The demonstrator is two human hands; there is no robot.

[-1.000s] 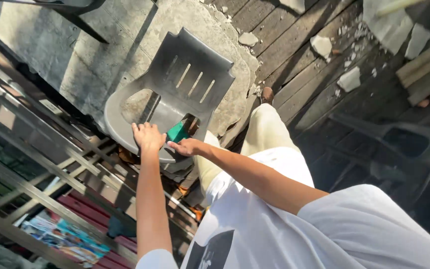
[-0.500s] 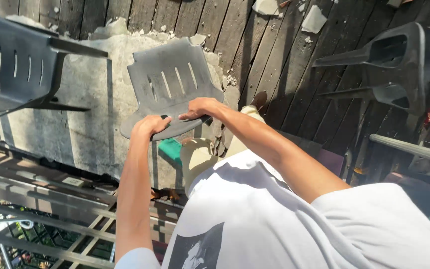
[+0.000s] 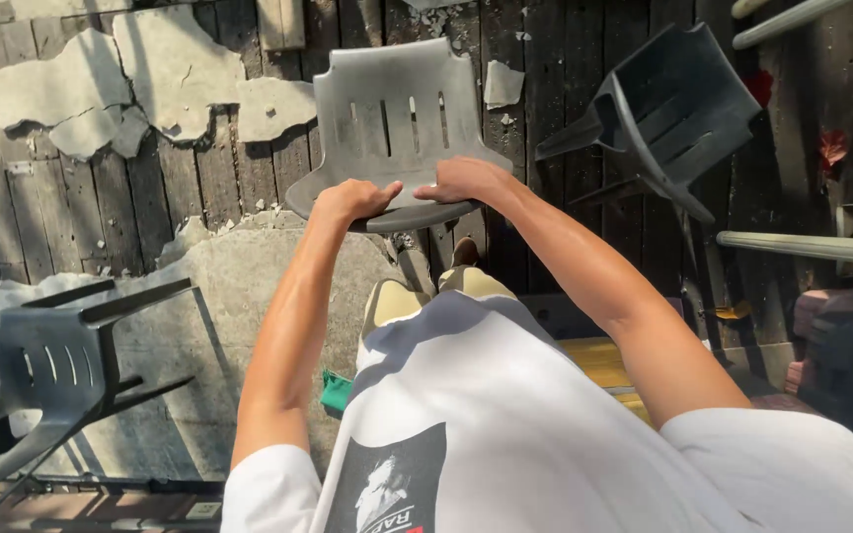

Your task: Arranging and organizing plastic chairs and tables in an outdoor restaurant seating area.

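View from a head camera, looking straight down over a person's white T-shirt (image 3: 505, 434) with a dark print on the chest. Both bare arms reach forward.

The left hand (image 3: 352, 200) and the right hand (image 3: 466, 180) each have their grip closed over the near edge of a grey plastic chair (image 3: 392, 118), fingers curled over the rim. The hands sit close together, the left a little nearer the body. The chair is held out ahead of the person, above the floor, its slotted panel facing the camera with four narrow slots in a row.

Below is a floor (image 3: 199, 188) of dark weathered wooden planks, with pale, broken patches of cement (image 3: 61, 94) at upper left and a larger pale slab (image 3: 249, 296) under the left arm. The person's feet, in light shoes (image 3: 392, 301), show just beneath the chair.

A second dark plastic chair (image 3: 668, 109) lies tipped at upper right, well apart from the held one. A third chair (image 3: 51, 365) lies on its side at lower left. A small green object (image 3: 336, 392) shows beside the left elbow, partly hidden by the shirt. Pale metal bars (image 3: 802, 247) cross the right edge.
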